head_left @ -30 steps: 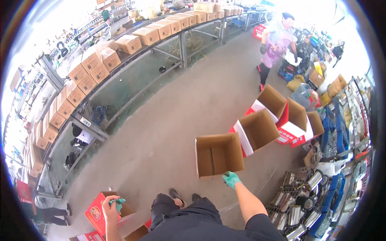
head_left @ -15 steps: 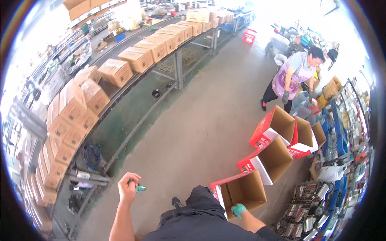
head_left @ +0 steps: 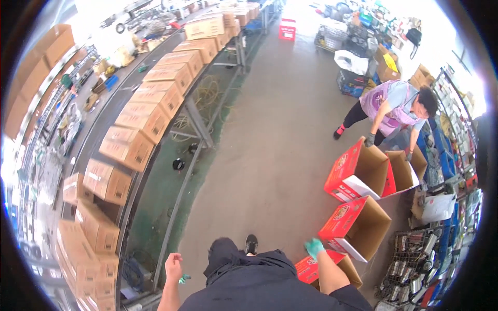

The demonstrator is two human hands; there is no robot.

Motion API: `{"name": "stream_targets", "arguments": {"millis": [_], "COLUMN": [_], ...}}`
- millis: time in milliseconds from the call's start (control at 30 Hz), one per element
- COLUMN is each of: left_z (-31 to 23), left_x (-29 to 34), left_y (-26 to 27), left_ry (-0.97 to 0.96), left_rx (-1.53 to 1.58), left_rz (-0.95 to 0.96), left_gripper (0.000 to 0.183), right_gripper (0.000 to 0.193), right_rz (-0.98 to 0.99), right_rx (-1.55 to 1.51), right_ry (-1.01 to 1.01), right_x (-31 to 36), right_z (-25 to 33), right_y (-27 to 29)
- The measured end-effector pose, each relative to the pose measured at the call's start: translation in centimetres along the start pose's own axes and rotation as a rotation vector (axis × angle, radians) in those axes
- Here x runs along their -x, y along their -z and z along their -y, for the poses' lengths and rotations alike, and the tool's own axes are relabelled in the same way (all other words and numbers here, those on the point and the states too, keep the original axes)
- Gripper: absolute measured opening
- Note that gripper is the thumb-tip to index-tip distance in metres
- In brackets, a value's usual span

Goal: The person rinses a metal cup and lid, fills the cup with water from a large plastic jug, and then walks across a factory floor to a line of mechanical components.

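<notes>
My bare left hand [head_left: 174, 267] is at the lower left with its fingers curled. A small green and dark thing [head_left: 184, 279] shows beside its palm; its kind is unclear. My right hand [head_left: 314, 249], in a green glove, is lower right of centre. Its fingers look loosely stretched, with nothing visible in them. Below it, partly behind my right forearm, is a red open carton [head_left: 307, 269]. Another open red and white carton [head_left: 345, 223] lies just beyond, its brown inside showing. A person [head_left: 389, 109] in a purple apron bends over two more open cartons [head_left: 358, 171], gloved hands at their edges.
Taped brown boxes [head_left: 150, 119] line the conveyor [head_left: 96, 137] on the left. Wire baskets [head_left: 410, 259] of metal parts stand at the lower right, near racks with blue bins [head_left: 443, 150]. A red crate-like box [head_left: 287, 29] stands far down the grey floor [head_left: 254, 129].
My view has shifted and I have moved past the cartons. My right hand has come out of the nearest carton. The other person has bent down and now touches the far cartons.
</notes>
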State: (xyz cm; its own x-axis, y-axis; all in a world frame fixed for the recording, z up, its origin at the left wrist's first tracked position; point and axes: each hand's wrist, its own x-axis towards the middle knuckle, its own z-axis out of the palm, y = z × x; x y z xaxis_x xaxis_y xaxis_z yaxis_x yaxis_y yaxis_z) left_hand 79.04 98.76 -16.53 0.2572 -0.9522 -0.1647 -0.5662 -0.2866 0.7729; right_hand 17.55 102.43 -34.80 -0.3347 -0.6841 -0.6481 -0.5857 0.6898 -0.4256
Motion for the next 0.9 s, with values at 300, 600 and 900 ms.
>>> {"name": "stream_targets", "arguments": {"millis": [300,600,900], "left_z": [-10.7,-30.9,-46.3], "left_x": [-32.2,-66.5,-88.2], "left_y": [-8.7,-20.2,-29.1], "left_ry": [0.293,-0.162,-0.223], "left_rx": [0.318,0.105,-0.01], "left_rz": [0.114,0.33,0.38], "left_gripper": [0.03,0.03,0.025], "right_gripper": [0.032,0.02,0.019], "right_rz": [0.018,0.103,0.297], "right_rx": [-0.291,-0.664,-0.75], "right_ry": [0.218,-0.569,-0.697], "right_x": [-19.3,-25.4,-42.7], "right_z": [31.9,25.7,36.4], "right_y": [16.0,16.5,20.8]}}
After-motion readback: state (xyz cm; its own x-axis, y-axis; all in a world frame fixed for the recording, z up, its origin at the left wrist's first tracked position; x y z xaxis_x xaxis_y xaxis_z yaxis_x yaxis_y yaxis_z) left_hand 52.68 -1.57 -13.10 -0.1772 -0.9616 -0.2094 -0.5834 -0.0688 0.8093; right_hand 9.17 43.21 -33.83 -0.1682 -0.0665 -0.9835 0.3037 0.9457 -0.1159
